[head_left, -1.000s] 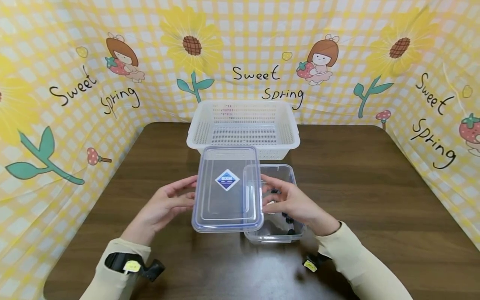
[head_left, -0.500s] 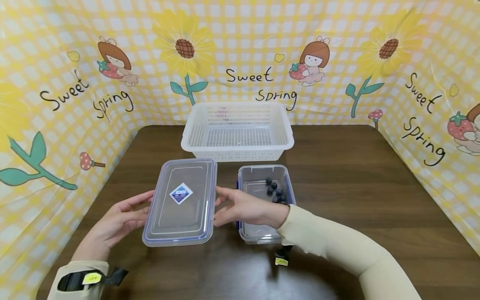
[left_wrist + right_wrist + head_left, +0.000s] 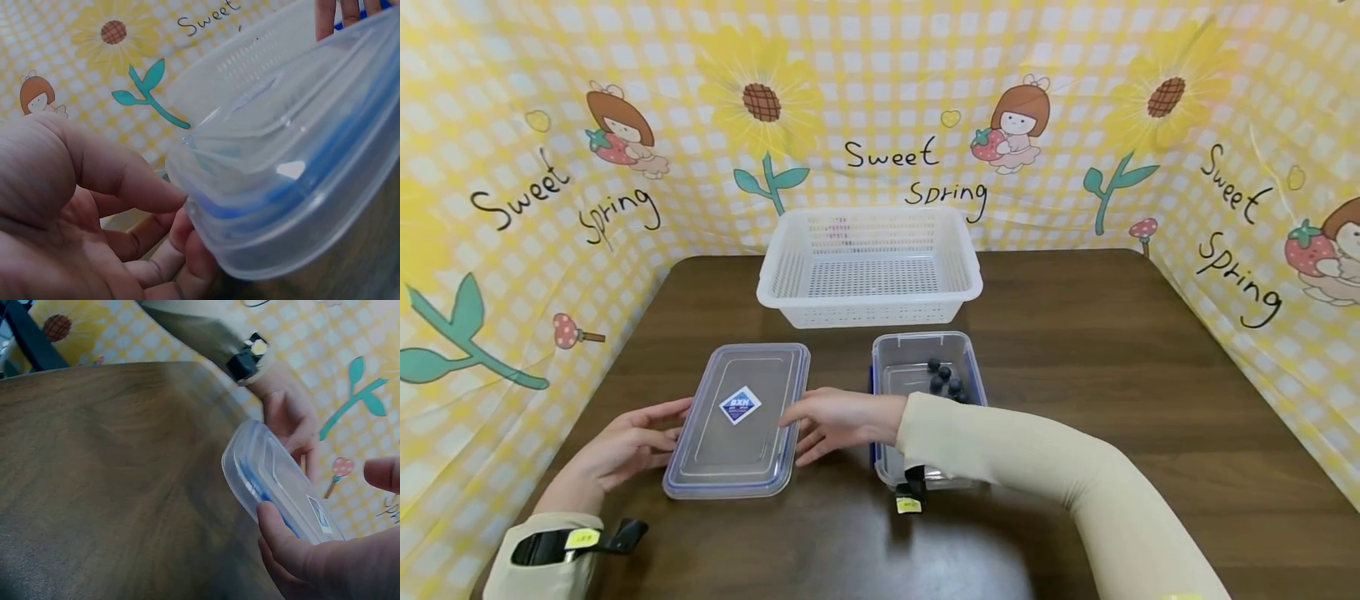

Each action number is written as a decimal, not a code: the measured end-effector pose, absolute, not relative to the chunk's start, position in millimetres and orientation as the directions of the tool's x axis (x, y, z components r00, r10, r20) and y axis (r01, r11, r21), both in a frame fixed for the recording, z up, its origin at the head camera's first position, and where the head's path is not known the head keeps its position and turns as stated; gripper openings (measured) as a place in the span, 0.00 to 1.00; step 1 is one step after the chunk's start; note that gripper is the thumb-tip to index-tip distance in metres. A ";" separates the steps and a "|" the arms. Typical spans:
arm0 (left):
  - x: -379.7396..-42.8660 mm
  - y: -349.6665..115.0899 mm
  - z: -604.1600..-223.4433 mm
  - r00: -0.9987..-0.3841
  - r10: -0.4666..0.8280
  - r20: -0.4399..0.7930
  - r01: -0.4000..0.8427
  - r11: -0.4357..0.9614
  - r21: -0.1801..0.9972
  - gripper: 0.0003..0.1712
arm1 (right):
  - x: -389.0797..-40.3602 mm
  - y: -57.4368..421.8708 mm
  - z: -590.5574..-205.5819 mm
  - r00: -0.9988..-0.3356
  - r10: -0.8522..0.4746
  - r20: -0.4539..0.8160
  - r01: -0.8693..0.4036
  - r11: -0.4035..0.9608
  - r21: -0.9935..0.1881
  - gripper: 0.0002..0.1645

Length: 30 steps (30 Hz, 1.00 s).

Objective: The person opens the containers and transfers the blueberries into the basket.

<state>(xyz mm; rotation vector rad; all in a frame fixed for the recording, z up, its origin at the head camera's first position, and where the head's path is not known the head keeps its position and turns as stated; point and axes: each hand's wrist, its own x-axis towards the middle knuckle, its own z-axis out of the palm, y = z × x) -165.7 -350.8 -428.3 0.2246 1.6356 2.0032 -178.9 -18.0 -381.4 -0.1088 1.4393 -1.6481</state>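
A clear plastic lid (image 3: 737, 454) with a blue seal and a diamond-shaped sticker is low over the left of the table; I cannot tell whether it rests on the wood. My left hand (image 3: 617, 450) pinches its left edge; the left wrist view shows thumb and fingers meeting at the rim. At the opposite edge is my right hand (image 3: 842, 421), its fingers spread, with one finger touching the rim in the right wrist view. Partly behind the right forearm stands a clear container (image 3: 901, 354) with several blueberries (image 3: 945, 381) inside.
A white perforated basket (image 3: 868, 313) stands at the back of the brown table (image 3: 1052, 333). Yellow checked cloth (image 3: 880, 75) printed with sunflowers surrounds the table's back and sides. Blue clips line the container's left side.
Both hands have carried the lid left and down, away from above the container, uncovering the blueberries to view. My right hand's fingers have since spread at the lid's edge.
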 end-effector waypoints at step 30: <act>-158.7 -321.9 -404.2 -0.959 0.126 -0.255 -0.170 0.466 0.868 0.36 | -181.9 5.7 -365.1 -0.517 -0.719 -0.465 0.631 0.047 -0.775 0.38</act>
